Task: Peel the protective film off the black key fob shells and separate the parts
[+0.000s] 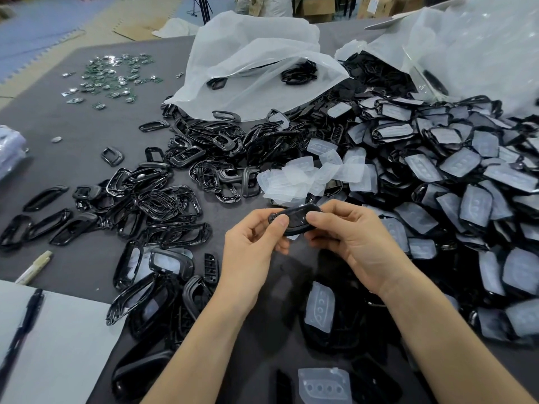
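Two grips, left hand (250,246) and right hand (358,243), pinch opposite ends of one black key fob shell (294,218).

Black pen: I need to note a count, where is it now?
Head view, lower left: the black pen lies on the white paper, below the cream marker, left of the black frames.

One shell (294,215), near centre: both ends and underside hidden by the left hand (250,246) and right hand (350,237). Pile of wrapped shells (466,176), right: cut by edge. Notepad (58,345), near left: cut by edges. Green boards (113,77), far left: detail too small.
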Tool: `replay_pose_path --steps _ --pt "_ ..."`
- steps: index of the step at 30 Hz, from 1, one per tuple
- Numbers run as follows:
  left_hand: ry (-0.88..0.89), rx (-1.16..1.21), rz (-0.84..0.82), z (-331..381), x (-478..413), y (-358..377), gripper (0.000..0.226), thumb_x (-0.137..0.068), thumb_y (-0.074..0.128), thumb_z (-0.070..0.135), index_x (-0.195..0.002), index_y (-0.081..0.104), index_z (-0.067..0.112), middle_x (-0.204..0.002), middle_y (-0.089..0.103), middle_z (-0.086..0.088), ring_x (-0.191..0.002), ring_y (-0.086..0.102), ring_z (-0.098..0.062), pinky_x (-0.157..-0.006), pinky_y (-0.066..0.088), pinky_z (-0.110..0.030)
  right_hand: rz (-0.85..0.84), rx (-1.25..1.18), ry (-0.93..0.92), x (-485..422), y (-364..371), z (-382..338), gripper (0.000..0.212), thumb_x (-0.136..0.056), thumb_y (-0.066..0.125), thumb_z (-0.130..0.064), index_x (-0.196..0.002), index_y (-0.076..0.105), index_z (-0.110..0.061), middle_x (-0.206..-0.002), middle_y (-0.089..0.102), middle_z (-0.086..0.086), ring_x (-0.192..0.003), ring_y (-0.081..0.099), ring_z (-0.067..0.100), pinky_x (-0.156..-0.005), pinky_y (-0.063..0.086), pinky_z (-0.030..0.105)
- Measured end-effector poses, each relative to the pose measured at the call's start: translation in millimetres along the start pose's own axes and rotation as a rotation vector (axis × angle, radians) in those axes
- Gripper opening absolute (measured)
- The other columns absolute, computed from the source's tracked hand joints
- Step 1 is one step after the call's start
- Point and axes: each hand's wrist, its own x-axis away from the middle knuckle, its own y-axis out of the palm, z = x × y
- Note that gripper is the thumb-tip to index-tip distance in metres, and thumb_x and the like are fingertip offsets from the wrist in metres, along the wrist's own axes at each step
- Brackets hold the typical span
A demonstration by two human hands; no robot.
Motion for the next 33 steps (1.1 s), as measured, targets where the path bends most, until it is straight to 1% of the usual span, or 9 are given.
replay_pose_path --steps 9,12,16,21,23,25,28,31,33 --pt "-0.095 0.197 -0.077 4.9 1.6 1.8 0.010 -0.077 0.064 0.024 -0.075 0.072 0.017 -0.064 0.062 0.002 -0.052 0.053 -0.005 -0.055 0.048 -0.014 -0.057 -0.142 0.040 -0.3 0.3 -1.5 0.013 -0.060 0.075 -0.027 -0.057 0.066 -0.018 -0.073 0.068 0.003 -0.065 0.062 0.010 -0.063 0.053 0.021" --pt "-0.181 0.378 -0.129 8.2 1.2 2.1 0.015 -0.078 0.060 0.021 -0.083 0.062 0.007 -0.066 0.062 0.003 -0.051 0.051 -0.003 -0.055 0.049 -0.014 -0.113 -0.201 0.049 0.8 1.3 -3.5 0.012 -0.066 0.071 -0.024 -0.057 0.066 -0.018 -0.068 0.062 0.002 -0.060 0.056 0.008 -0.059 0.047 0.019" --pt "-0.261 0.411 -0.241 11.0 3.4 0.5 0.022 -0.081 0.056 0.028 -0.094 0.053 0.010 -0.064 0.057 0.008 -0.047 0.044 -0.001 -0.048 0.042 -0.010 -0.093 -0.298 0.091 2.0 2.4 -6.5 0.009 -0.068 0.070 -0.023 -0.062 0.070 -0.017 -0.058 0.050 0.002 -0.040 0.045 0.002 -0.037 0.036 0.009" --pt "-0.450 0.403 -0.320 12.4 3.0 -5.7 0.045 -0.079 0.056 0.040 -0.116 0.051 0.013 -0.066 0.060 0.002 -0.037 0.040 0.001 -0.034 0.034 -0.008 -0.008 -0.475 0.083 1.8 3.9 -7.7 0.008 -0.069 0.067 -0.012 -0.064 0.072 -0.015 -0.065 0.064 0.001 -0.050 0.062 0.006 -0.046 0.049 0.010" --pt "-0.493 0.430 -0.329 14.2 1.9 -7.0 0.043 -0.079 0.055 0.043 -0.111 0.059 0.015 -0.064 0.060 0.000 -0.035 0.042 0.000 -0.034 0.035 -0.008 -0.008 -0.436 0.050 1.2 3.5 -7.7 0.009 -0.069 0.067 -0.015 -0.063 0.073 -0.016 -0.066 0.066 0.000 -0.052 0.062 0.006 -0.047 0.049 0.010" --pt "-0.514 0.423 -0.316 15.7 1.1 -5.5 0.037 -0.075 0.055 0.051 -0.092 0.073 0.023 -0.065 0.065 -0.004 -0.040 0.052 -0.001 -0.038 0.042 -0.008 -0.032 -0.328 -0.004 0.8 2.4 -6.8 0.016 -0.074 0.065 -0.024 -0.061 0.071 -0.016 -0.066 0.066 0.000 -0.050 0.057 0.006 -0.045 0.046 0.012" --pt "-0.501 0.347 -0.288 16.2 2.0 -2.1 0.028 -0.075 0.058 0.046 -0.067 0.073 0.024 -0.074 0.071 -0.009 -0.056 0.067 -0.005 -0.047 0.050 -0.009 -0.071 -0.018 -0.114 2.4 2.7 -4.5 0.024 -0.073 0.068 -0.035 -0.055 0.066 -0.019 -0.067 0.067 -0.001 -0.052 0.052 0.010 -0.046 0.040 0.016" --pt "-0.438 0.312 -0.303 13.3 4.1 -2.0 0.006 -0.073 0.068 0.018 -0.073 0.073 0.023 -0.076 0.070 -0.002 -0.065 0.071 -0.010 -0.053 0.052 -0.010 -0.052 0.198 -0.191 5.5 2.5 -3.4 0.024 -0.074 0.072 -0.034 -0.059 0.064 -0.016 -0.066 0.065 0.005 -0.057 0.057 0.011 -0.051 0.044 0.017" --pt "-0.350 0.280 -0.274 12.2 4.4 -2.0 0.019 -0.073 0.070 0.013 -0.090 0.073 0.022 -0.079 0.071 -0.004 -0.068 0.072 -0.014 -0.058 0.054 -0.013 0.011 0.232 -0.284 5.2 1.9 -2.6 0.020 -0.080 0.073 -0.027 -0.072 0.065 -0.010 -0.071 0.066 0.011 -0.061 0.059 0.011 -0.055 0.046 0.017"
